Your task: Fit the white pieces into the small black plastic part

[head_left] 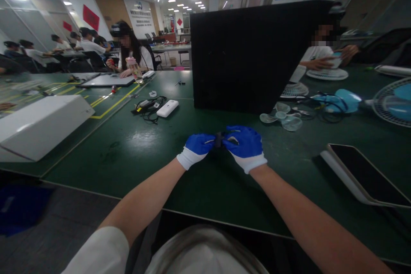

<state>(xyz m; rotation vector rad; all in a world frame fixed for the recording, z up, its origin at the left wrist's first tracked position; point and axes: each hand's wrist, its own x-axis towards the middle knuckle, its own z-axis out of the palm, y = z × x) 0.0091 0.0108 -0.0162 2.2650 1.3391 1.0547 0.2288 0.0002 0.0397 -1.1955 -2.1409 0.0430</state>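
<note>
Both hands wear blue-and-white work gloves and meet above the green table (144,154). Between them is a small dark block-shaped piece (218,139), too small and dim to identify. My left hand (198,145) is closed, its fingertips pinching the piece from the left. On the other side, my right hand (245,143) grips it between thumb and fingers, with one finger raised above. Just beyond the hands stands a large black panel or box (244,60).
A white power bank (167,108) and black cables (149,109) lie beyond my left hand. To the right are a clear fan blade (282,116), a blue fan part (346,100), a fan cage (394,102) and a phone (369,173). A white box (48,124) sits left. Other people sit across the table.
</note>
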